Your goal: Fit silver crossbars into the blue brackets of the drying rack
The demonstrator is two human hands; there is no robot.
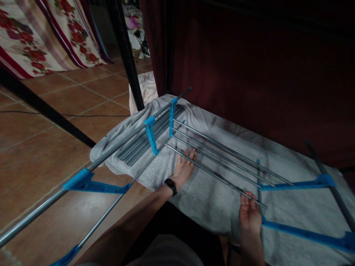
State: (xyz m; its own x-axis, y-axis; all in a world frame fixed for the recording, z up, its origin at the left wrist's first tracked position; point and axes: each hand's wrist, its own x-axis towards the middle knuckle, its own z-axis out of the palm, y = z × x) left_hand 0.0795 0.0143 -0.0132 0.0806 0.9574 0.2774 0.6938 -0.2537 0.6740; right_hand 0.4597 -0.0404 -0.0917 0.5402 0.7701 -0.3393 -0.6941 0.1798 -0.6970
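Observation:
My left hand [184,169], with a dark band on its wrist, reaches to the front metal rod [213,173] near its left end. Its fingers are spread, and their tips lie close to the rod; whether they touch it I cannot tell. Near the rod's right end, my right hand [249,212] grips it between thumb and fingers. Behind it, several parallel rods [216,140] run between blue plastic brackets [151,136] on the left side and a blue arm [294,184] on the right. The front rod's right end extends past my right hand.
A grey blanket [199,207] lies under the frame. On it, a bundle of loose grey rods [155,135] sits behind the long left tube [116,147]. Black posts [127,55] stand at the left. A dark red curtain [249,74] hangs behind, and floral cloth [36,40] at upper left.

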